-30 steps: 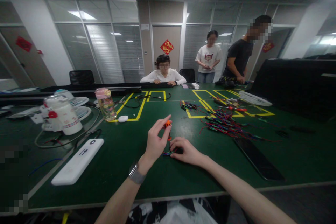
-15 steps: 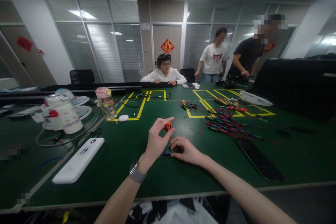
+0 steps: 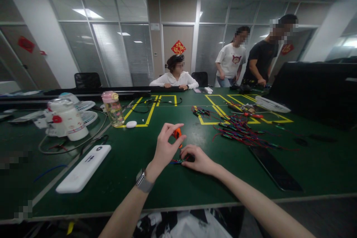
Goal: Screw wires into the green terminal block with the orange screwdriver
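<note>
My left hand [image 3: 165, 145], with a watch on its wrist, is closed around an orange-handled screwdriver [image 3: 177, 133] that stands nearly upright. The tool's lower end points down at a small green wired circuit board [image 3: 177, 161] on the table. My right hand [image 3: 198, 159] pinches that board from the right, and its fingers cover much of it. Whether the tip touches the board cannot be made out.
On the green table [image 3: 134, 182], a pile of wired boards [image 3: 240, 130] lies to the right, above a dark phone-like slab [image 3: 275, 169]. Leftward are a white power bank-like block [image 3: 83, 169], a bottle [image 3: 113, 109] and a white jug [image 3: 69, 121]. Three people are across the table.
The orange handle has shifted slightly left and looks turned in my left hand. My right hand stays at the board. The seated person's head has turned; the person in white has moved right.
</note>
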Demonstrator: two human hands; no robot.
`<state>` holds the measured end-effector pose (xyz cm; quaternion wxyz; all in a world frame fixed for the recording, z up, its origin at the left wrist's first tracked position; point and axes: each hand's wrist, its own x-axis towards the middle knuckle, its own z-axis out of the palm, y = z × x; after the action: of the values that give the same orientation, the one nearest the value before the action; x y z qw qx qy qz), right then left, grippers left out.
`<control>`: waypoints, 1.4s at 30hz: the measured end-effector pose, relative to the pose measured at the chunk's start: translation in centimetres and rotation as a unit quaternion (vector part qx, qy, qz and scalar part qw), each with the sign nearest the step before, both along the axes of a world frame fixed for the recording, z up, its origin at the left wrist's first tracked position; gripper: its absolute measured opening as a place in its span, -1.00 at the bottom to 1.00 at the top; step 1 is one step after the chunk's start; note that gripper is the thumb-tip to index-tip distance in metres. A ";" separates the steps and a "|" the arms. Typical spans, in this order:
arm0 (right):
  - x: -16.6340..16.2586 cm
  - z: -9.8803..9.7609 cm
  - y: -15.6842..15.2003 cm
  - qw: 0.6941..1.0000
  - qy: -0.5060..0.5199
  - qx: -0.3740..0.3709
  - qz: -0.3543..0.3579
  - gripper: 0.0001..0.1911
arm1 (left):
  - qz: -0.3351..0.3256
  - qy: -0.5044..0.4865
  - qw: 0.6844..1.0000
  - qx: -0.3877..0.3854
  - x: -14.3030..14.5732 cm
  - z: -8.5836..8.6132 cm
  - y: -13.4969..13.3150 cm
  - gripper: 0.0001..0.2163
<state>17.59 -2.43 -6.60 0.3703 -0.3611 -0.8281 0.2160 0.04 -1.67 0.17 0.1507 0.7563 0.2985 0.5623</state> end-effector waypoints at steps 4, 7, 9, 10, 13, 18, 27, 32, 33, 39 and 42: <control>0.0 -0.1 0.1 1.000 -0.006 0.006 -0.002 -0.84 | -0.084 -0.018 0.995 -0.046 0.1 -0.1 -0.1 -0.67; 0.0 -0.2 0.1 1.000 -0.004 0.010 0.000 -0.84 | -0.067 -0.026 0.997 -0.040 0.1 -0.2 0.0 -0.69; 0.1 -0.3 0.1 1.000 -0.002 0.010 0.001 -0.85 | -0.030 -0.020 0.999 -0.021 0.1 -0.2 0.0 -0.73; 0.1 -0.3 0.1 1.000 -0.002 0.009 0.002 -0.86 | -0.016 -0.017 1.000 -0.014 0.1 -0.2 0.0 -0.75; 0.1 -0.3 0.1 1.000 -0.005 0.007 0.000 -0.87 | -0.036 -0.011 0.999 -0.029 0.1 -0.2 0.0 -0.71; -0.1 -0.4 0.1 1.000 0.009 0.000 -0.004 -0.87 | -0.077 -0.025 0.995 -0.053 0.3 -0.4 0.0 -0.63; -0.3 -0.3 -0.2 0.999 -0.005 -0.001 -0.032 -0.87 | -0.052 0.000 0.998 -0.019 0.1 -0.2 -0.1 -0.68; -0.2 -0.4 -0.1 0.998 -0.035 0.011 -0.054 -0.86 | -0.079 -0.010 0.996 -0.036 0.3 -0.3 -0.1 -0.66; -0.2 -0.4 -0.1 0.998 -0.038 0.012 -0.055 -0.86 | -0.066 -0.010 0.997 -0.028 0.3 -0.3 -0.1 -0.68; -0.3 -0.3 -0.2 0.997 -0.044 0.014 -0.056 -0.86 | -0.036 0.001 0.999 -0.009 0.0 -0.1 -0.3 -0.73; -0.3 -0.3 -0.1 0.998 -0.044 0.014 -0.052 -0.86 | -0.080 -0.001 0.997 -0.024 0.1 -0.2 -0.2 -0.67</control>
<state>17.33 -2.50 -6.95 0.3492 -0.4077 -0.8266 0.1689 0.12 -1.85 -0.03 0.2134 0.7732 0.2501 0.5423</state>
